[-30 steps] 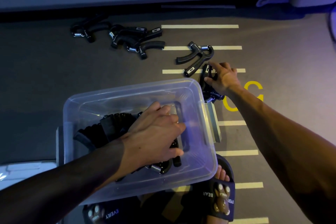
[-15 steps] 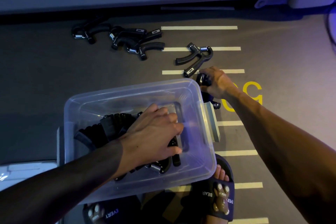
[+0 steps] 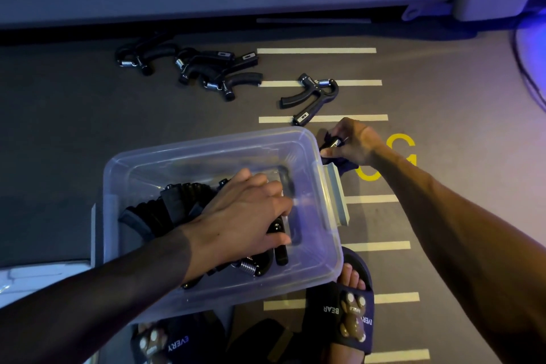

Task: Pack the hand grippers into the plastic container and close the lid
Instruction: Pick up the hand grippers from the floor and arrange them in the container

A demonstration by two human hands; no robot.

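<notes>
A clear plastic container (image 3: 206, 148) stands open on the floor in front of my feet. Several black hand grippers (image 3: 177, 204) lie inside it at the left. My left hand (image 3: 245, 216) reaches into the container, its fingers and thumb round the handle of a hand gripper (image 3: 276, 230) lying there. My right hand (image 3: 357, 145) grips another black hand gripper (image 3: 332, 143) just outside the container's far right corner. One loose hand gripper (image 3: 313, 94) lies on the floor just beyond that hand.
A cluster of hand grippers (image 3: 218, 71) lies further back on the floor, with one more (image 3: 139, 56) to its left. A grey latch (image 3: 336, 195) hangs on the container's right side. A pale flat piece (image 3: 29, 278) shows at the lower left. My slippered feet (image 3: 351, 313) are below the container.
My right hand has closed on the hand gripper and drawn it from the floor towards the container's far right corner. My left hand has stayed in the container.
</notes>
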